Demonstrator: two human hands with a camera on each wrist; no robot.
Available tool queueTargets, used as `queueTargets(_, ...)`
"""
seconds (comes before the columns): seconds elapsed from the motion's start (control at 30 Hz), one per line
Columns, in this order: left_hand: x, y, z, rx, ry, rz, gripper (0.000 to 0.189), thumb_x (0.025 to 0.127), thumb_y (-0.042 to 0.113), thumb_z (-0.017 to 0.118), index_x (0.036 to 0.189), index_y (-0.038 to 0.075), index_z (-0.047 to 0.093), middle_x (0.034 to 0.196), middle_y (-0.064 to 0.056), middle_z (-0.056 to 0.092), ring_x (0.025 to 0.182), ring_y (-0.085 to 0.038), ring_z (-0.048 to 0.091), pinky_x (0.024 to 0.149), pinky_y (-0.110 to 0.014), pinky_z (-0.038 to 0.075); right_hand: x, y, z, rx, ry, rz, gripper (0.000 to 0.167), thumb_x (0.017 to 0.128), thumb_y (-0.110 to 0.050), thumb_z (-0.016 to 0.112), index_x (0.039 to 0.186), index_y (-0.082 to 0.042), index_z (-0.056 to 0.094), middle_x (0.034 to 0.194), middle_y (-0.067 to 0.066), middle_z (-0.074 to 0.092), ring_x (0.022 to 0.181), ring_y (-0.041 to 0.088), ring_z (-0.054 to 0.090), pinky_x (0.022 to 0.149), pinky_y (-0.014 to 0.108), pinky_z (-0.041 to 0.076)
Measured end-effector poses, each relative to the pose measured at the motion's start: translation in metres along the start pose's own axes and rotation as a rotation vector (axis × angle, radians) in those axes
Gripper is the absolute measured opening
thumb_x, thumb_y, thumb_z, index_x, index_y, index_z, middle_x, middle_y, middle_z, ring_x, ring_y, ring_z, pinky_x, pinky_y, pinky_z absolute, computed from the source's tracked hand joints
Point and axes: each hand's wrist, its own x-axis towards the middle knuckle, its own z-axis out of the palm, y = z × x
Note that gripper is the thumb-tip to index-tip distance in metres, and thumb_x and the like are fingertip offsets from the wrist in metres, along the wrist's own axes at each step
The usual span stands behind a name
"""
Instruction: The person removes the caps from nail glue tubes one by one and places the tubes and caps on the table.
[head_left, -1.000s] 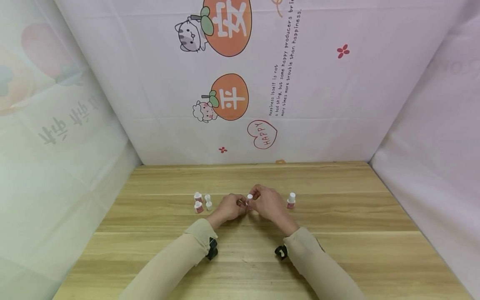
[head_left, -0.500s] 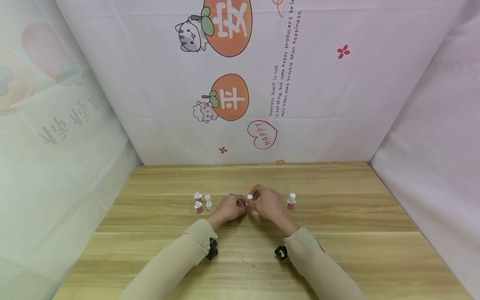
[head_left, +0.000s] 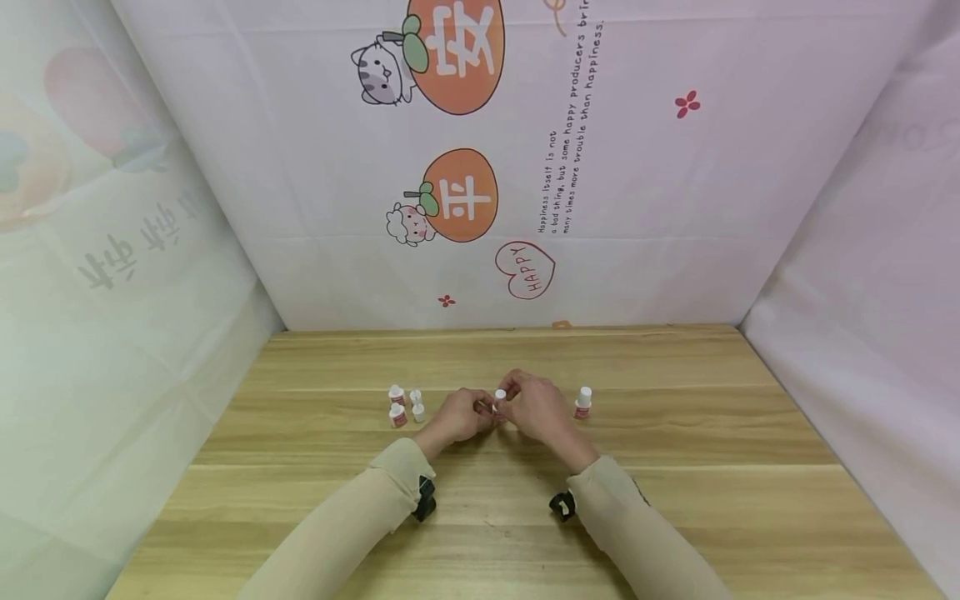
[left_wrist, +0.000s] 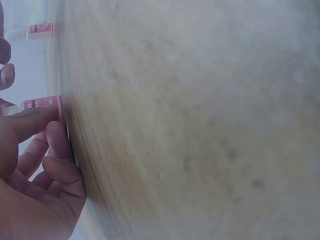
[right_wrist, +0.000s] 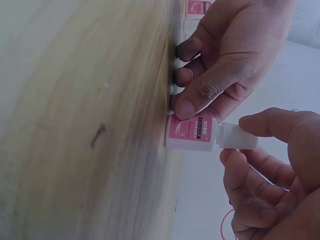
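Observation:
A small white glue bottle (right_wrist: 192, 134) with a pink label stands upright on the table in the middle of the head view. My left hand (head_left: 459, 414) pinches its body low down, thumb against the label, fingers close to the wood. Thumb and fingers of my right hand (head_left: 536, 407) pinch the white cap (right_wrist: 238, 136) on top of the bottle. The cap sits at the bottle's neck, with a narrow step between the two. In the left wrist view, the fingers of the left hand (left_wrist: 50, 165) partly cover the bottle.
Two similar bottles (head_left: 397, 415) with white tops stand to the left, beside two small white caps (head_left: 417, 412). Another capped bottle (head_left: 582, 403) stands to the right of the right hand. A printed cloth (head_left: 630, 250) hangs behind the wooden table (head_left: 487, 533).

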Motion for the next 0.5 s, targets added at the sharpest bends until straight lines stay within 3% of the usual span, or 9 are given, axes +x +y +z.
queueTargets(0.5, -0.0002, -0.0011, 0.0007, 0.012, 0.0, 0.018, 0.021, 0.087, 0.006, 0.069, 0.107, 0.01, 0.074, 0.094, -0.005, 0.077, 0.082, -0.011, 0.067, 0.069, -0.021, 0.049, 0.0003, -0.0002, 0.0, -0.014, 0.003, 0.007, 0.016, 0.085, -0.03, 0.076, 0.096, -0.023, 0.066, 0.089, -0.006, 0.071, 0.073, 0.013, 0.057, 0.064, 0.029, 0.044)
